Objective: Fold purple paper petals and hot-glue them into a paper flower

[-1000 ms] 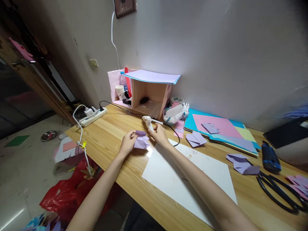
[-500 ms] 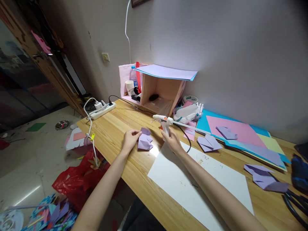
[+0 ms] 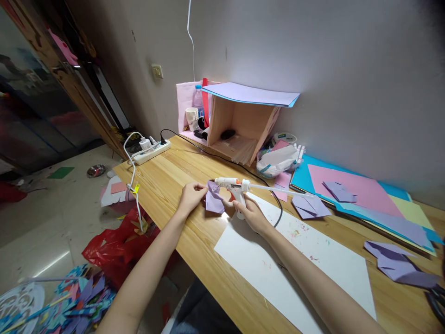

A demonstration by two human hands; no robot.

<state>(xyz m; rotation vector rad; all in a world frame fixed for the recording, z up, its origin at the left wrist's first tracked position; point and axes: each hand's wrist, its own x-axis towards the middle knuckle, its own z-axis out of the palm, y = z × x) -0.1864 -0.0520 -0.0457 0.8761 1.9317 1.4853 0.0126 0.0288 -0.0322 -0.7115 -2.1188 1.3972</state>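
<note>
My right hand (image 3: 253, 214) is wrapped round the handle of a white glue gun (image 3: 231, 184) with an orange trigger. A long clear glue stick (image 3: 274, 189) sticks out of its back end. The gun's nozzle points left, over the top of a folded purple paper piece (image 3: 214, 203). My left hand (image 3: 191, 198) pinches that paper's upper left edge between thumb and fingers. Beneath my right hand lies a large white sheet (image 3: 295, 273) with small coloured specks. Another folded purple piece (image 3: 310, 207) rests to the right of the gun.
A cardboard box (image 3: 239, 125) with a purple sheet on top stands against the wall. Coloured sheets (image 3: 358, 185) are stacked at the right, near another folded purple paper (image 3: 399, 264). A white power strip (image 3: 152, 152) sits at the table's left corner; a red plastic bag (image 3: 114, 246) lies below.
The glue gun has come down and left, so its nozzle is now over the purple paper in my left hand. The paper looks tilted up more, and the whole view has shifted slightly.
</note>
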